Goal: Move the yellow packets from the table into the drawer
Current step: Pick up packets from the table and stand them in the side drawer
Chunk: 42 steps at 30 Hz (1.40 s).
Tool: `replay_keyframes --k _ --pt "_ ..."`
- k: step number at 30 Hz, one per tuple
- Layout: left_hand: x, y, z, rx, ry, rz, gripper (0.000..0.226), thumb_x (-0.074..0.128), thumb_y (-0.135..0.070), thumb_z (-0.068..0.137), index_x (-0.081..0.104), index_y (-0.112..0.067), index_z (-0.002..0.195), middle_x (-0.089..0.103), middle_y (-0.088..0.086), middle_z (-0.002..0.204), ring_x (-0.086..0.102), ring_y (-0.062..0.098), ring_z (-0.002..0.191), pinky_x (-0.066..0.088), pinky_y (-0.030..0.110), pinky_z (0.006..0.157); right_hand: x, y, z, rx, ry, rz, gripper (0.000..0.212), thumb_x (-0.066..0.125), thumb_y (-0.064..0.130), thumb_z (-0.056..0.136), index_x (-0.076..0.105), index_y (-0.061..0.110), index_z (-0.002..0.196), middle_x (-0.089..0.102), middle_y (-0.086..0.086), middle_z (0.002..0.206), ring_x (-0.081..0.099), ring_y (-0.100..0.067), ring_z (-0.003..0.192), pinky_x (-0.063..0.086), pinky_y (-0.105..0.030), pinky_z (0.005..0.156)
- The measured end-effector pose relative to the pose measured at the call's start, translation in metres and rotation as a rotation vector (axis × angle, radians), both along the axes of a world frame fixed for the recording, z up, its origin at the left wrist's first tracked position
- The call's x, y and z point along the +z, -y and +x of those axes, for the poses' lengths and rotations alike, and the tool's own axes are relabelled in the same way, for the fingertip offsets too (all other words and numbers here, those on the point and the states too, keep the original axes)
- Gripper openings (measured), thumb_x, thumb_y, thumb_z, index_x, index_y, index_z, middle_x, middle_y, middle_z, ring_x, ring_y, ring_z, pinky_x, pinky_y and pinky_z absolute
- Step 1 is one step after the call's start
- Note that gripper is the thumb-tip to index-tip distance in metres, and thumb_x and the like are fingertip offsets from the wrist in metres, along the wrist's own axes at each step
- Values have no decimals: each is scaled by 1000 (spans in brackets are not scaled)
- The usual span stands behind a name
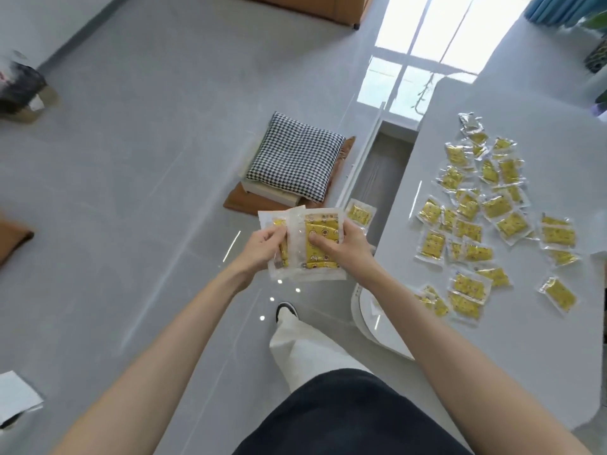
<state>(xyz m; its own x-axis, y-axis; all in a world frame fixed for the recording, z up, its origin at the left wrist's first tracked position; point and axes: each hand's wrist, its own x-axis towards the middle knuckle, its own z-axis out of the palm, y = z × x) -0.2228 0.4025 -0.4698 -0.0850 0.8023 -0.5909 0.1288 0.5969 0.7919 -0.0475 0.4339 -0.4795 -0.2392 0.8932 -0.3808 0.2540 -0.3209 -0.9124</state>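
Both hands on a small stack of yellow packets [320,246], held over the floor [131,192]. Left hand [262,246]: fingers curled, pinching the stack's left edge. Right hand [343,249]: thumb pressed on the front packet, fingers wrapped behind. Open drawer [386,172] just beyond my right fingers, 1 packet [359,212] at its near end. Loose packets [486,224] scattered on the table [542,356], well right of my fingers.

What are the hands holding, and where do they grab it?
The left hand pinches the left yellow packet near its left edge; the right hand grips the front yellow packet, thumb on its yellow face.
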Motion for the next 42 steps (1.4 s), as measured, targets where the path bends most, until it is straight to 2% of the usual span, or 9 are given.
replay_keyframes --k 3,8,12,15,20,27,32,38,42 --pt "0 -46 -40 -5 -1 -42 31 57 -47 89 67 -22 103 67 -2 112 61 18 107 49 38 95 -1 -42 -40 -51 -31 0 45 82 20 74 54 17 109 70 0 102 69 -13 94 60 -28 74" --pt "2 -106 -81 -67 -92 97 23 72 -31 81 67 -17 98 68 -6 95 63 14 87 48 24 67 -2 -94 -84 -160 18 -4 59 83 21 73 38 13 109 67 -7 105 69 -15 90 60 -30 72" --pt "-3 -150 -93 -175 -162 139 10 69 -27 84 60 -28 81 62 -12 86 59 5 75 49 22 61 -5 -123 -96 -158 0 -8 81 80 20 76 24 24 135 67 6 97 67 -5 86 56 -21 73" --pt "-16 -192 -109 -360 -219 140 8 69 -31 84 64 -26 80 65 -11 81 61 11 76 50 30 63 -6 -151 -95 -74 81 -34 59 76 25 80 45 23 130 64 10 101 64 1 83 51 -11 65" --pt "-34 -266 -114 -835 -361 217 18 66 -36 86 67 -18 87 68 -6 90 59 8 82 46 30 77 -25 -194 -87 -61 331 -98 28 79 27 74 55 21 87 64 6 92 63 -14 86 54 -25 70" --pt "-58 -343 -84 -1154 -333 201 6 62 -37 88 58 -33 85 66 -10 97 62 13 91 50 37 84 -59 -221 -72 -161 213 -239 29 73 27 81 65 12 105 70 -8 103 67 -25 95 55 -41 87" --pt "-82 -391 -38 -1169 -351 261 4 59 -27 91 57 -31 92 65 -8 106 60 8 82 47 27 74 -83 -224 -42 -449 60 -342 26 69 12 87 62 7 111 69 -3 101 67 -6 84 53 -17 77" --pt "-125 -437 26 -1258 -434 236 37 47 -15 97 38 -36 126 65 1 109 65 20 82 56 41 73 -140 -235 18 -775 65 -481 16 61 15 91 53 18 105 63 1 100 62 -17 92 51 -31 83" --pt "-173 -455 73 -1275 -436 225 79 50 -14 96 -2 -49 144 66 5 97 64 19 71 57 41 69 -182 -251 62 -821 189 -541 16 53 16 95 45 16 109 59 0 102 58 -17 90 46 -27 69"
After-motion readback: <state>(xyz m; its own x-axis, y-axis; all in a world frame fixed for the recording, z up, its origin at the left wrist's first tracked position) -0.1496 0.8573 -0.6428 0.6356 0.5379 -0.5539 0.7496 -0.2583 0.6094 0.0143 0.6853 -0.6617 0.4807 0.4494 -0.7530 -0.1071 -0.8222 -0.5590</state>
